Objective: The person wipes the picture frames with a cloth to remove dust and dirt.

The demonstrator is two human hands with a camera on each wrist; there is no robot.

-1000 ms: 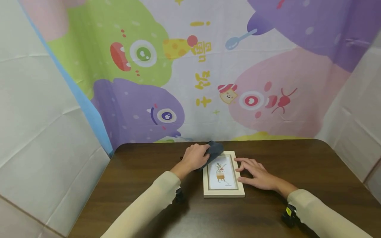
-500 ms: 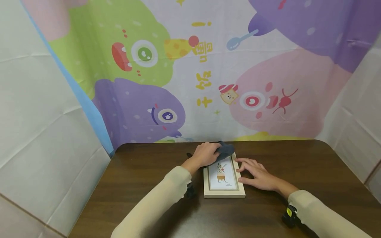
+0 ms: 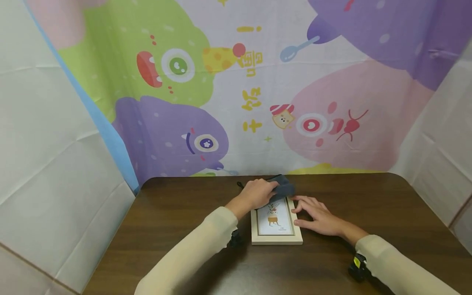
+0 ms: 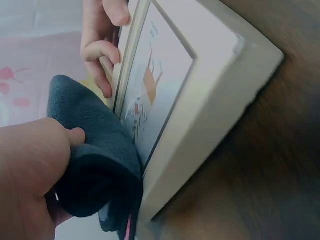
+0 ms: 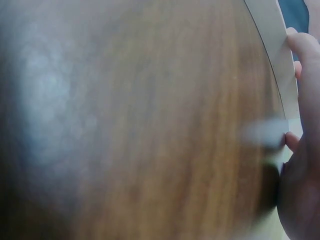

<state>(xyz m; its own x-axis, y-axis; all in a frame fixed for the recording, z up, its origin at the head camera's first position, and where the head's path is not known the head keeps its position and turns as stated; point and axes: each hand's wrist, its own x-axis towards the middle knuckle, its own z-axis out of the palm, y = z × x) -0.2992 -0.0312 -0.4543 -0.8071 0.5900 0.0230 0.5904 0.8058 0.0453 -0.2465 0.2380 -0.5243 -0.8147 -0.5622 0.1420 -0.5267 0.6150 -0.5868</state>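
A cream picture frame [image 3: 276, 239] lies flat on the brown table, its print showing a plant in an orange pot on legs. My left hand [image 3: 255, 194] grips a folded dark blue-grey cloth [image 3: 283, 187] and holds it against the far end of the frame, covering that part. In the left wrist view the thumb lies over the fuzzy cloth [image 4: 95, 120]. My right hand [image 3: 318, 215] rests its fingertips along the right edge of the frame, thumb nearer me. From the right wrist view only part of that hand [image 5: 305, 165] shows beside the frame's side [image 5: 272, 45].
The dark wood table [image 3: 177, 217] stretches out on both sides of the frame. A printed cartoon curtain [image 3: 254, 102] hangs just behind its far edge. Pale panels [image 3: 55, 164] stand at either side. A thin black loop [image 3: 240, 184] sticks out beside the left hand.
My left hand has slid the cloth to the right across the far end of the frame, and in the last half second slightly further. The right hand and the frame stay put.
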